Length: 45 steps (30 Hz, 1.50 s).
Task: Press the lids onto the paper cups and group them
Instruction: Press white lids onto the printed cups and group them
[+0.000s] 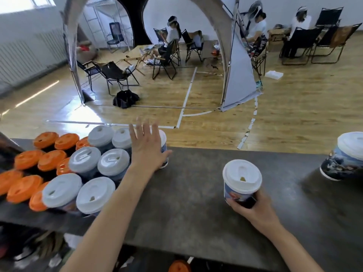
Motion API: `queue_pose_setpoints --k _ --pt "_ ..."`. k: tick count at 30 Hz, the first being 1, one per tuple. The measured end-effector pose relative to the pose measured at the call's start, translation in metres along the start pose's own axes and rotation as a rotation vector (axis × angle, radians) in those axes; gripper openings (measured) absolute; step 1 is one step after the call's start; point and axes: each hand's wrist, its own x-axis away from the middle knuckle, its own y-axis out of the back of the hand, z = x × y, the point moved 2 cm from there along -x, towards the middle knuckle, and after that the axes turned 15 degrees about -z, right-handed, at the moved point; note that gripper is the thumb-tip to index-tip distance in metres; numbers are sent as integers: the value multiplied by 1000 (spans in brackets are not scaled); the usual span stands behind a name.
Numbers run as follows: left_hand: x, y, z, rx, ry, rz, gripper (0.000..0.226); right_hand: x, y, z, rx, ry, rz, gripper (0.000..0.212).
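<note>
On the dark table (pixel 192 185), several white-lidded paper cups (pixel 84 160) stand packed together at the left, beside several orange-lidded cups (pixel 52 160). My left hand (pixel 147 146) is spread open with straight fingers, its palm against a white-lidded cup (pixel 163 146) at the right edge of that group; the hand hides most of this cup. My right hand (pixel 253 207) grips the base of another white-lidded printed cup (pixel 242 179) standing near the table's middle right.
One more lidded printed cup (pixel 345 156) stands at the far right edge of the table. An orange lid (pixel 179 266) shows below the table's near edge. Beyond the table lie a wooden floor, folding chairs, a tent frame and seated people.
</note>
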Motion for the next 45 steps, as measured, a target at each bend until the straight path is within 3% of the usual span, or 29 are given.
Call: queue_pose_setpoints --k 3,6,13,17,25,27,30,32,34,36,38,40,42,45 --pt "-11 -15 7 -138 -43 138 102 0 1 0 26 56 18 62" --pt "-14 -13 8 -147 -65 140 95 0 1 0 38 74 28 59" --pt "44 11 -69 390 -316 25 88 2 4 12 28 48 39 66" --pt "66 7 -99 468 -343 44 91 11 13 14 24 34 81 83" --pt "75 18 -99 568 -310 130 104 23 20 15 15 -11 63 87" --pt "86 31 -99 592 -321 73 93 26 25 14 21 -16 50 85" --pt "119 50 -103 785 -342 -253 50 34 37 9 30 -20 20 75" --pt "150 56 -116 1073 -271 -318 27 39 46 7 41 -13 2 69" --pt "171 50 -136 1245 -118 -114 28 44 51 7 66 -15 25 59" --pt "179 37 -156 1290 85 126 45 47 54 8 88 -9 78 47" --pt "175 26 -170 1320 212 219 48 47 54 11 88 -5 124 49" --pt "169 17 -181 1491 314 298 37 46 54 13 89 -3 159 53" --pt "166 9 -186 1633 391 328 36 45 55 13 86 3 184 58" --pt "165 6 -190 1668 369 221 36 44 56 12 69 -9 191 62"
